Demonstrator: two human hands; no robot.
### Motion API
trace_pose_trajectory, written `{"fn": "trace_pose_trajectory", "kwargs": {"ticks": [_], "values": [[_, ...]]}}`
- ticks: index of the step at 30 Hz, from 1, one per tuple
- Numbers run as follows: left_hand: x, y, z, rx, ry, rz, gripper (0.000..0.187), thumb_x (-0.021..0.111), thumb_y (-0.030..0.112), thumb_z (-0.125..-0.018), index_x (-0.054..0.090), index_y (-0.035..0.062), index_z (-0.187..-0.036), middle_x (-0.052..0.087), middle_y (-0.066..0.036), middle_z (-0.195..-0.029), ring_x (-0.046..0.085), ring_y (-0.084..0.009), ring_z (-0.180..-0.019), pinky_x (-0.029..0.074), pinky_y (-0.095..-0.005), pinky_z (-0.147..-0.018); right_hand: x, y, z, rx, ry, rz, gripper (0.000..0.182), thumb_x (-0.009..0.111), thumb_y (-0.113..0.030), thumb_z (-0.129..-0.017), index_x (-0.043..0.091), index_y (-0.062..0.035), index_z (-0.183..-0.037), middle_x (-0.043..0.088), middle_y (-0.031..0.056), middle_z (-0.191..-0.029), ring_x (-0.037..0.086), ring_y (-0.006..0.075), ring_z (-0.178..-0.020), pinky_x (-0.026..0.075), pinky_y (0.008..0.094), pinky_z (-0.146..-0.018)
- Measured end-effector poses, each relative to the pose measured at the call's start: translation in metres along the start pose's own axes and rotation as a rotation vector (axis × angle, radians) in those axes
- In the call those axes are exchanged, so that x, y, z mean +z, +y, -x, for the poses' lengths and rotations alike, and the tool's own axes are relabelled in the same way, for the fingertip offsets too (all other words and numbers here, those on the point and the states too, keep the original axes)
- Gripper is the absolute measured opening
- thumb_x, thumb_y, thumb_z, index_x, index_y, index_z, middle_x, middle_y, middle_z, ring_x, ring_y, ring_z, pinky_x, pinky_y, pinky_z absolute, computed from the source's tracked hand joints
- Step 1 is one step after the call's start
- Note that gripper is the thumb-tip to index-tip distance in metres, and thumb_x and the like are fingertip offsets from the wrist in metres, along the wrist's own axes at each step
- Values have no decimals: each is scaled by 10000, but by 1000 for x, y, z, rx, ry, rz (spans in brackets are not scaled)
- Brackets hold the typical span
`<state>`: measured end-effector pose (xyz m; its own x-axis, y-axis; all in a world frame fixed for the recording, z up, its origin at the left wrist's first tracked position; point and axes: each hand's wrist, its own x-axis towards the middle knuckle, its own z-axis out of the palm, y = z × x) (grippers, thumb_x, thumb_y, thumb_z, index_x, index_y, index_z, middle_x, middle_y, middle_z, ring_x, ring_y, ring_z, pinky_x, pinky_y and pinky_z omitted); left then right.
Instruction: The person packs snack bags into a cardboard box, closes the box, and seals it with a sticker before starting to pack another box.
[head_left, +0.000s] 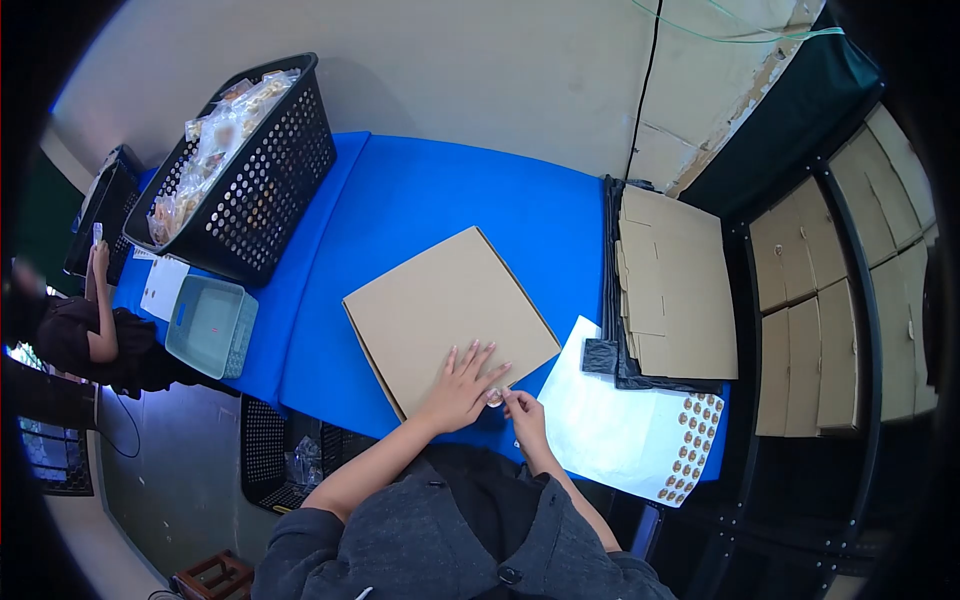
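Note:
A closed brown cardboard box (445,310) lies at an angle on the blue cloth in front of me. My left hand (462,390) rests flat on its lid near the front edge, fingers spread. Pinched at the fingertips of my right hand (525,415) is a small round sticker (495,399), right at the box's front edge. To the right, a white sticker sheet (600,425) carries rows of small brown round stickers along its right side.
Flattened cardboard boxes (685,290) are stacked on black plastic at the right. A black basket (270,170) of bagged items and a pale green bin (212,325) stand left. Boxes fill a shelf (815,320) on the right. Another person (95,335) works at far left.

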<state>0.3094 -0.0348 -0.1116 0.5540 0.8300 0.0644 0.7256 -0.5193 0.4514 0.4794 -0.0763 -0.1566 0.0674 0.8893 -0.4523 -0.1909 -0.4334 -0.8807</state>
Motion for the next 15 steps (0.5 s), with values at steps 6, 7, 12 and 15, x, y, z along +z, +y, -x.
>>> {"fn": "trace_pose_trajectory", "kwargs": {"ticks": [6, 7, 12, 15], "values": [[1, 0, 0, 2, 31, -13, 495, 427, 258, -944, 386, 249, -1437, 228, -140, -1536, 176, -381, -1422, 94, -592, -1123, -4, 7, 5, -42, -97, 54, 200, 667, -204, -895, 662, -9, -939, 601, -13, -745, 510, 60, -662, 405, 203, -617], [1, 0, -1, -5, 22, -12, 494, 421, 267, -946, 383, 259, -1439, 224, -137, -1538, 165, -378, -1426, 78, -590, -1126, -5, 9, 5, -41, -96, 55, 200, 667, -204, -895, 662, -9, -939, 601, -13, -745, 510, 60, -662, 405, 203, -617], [3, 2, -1, -18, 32, -15, 495, 418, 273, -948, 376, 285, -1441, 221, -130, -1539, 155, -374, -1428, 66, -589, -1129, -5, 17, 2, -29, -105, 55, 187, 643, -177, -910, 655, -3, -978, 626, -11, -807, 519, 63, -687, 424, 208, -643], [3, 3, -2, -16, 20, -19, 497, 413, 267, -950, 369, 288, -1445, 221, -133, -1537, 152, -377, -1428, 64, -592, -1128, -4, 18, 3, -67, -100, 51, 225, 629, -210, -922, 658, 5, -981, 632, 1, -815, 521, 59, -678, 442, 209, -632]]}}
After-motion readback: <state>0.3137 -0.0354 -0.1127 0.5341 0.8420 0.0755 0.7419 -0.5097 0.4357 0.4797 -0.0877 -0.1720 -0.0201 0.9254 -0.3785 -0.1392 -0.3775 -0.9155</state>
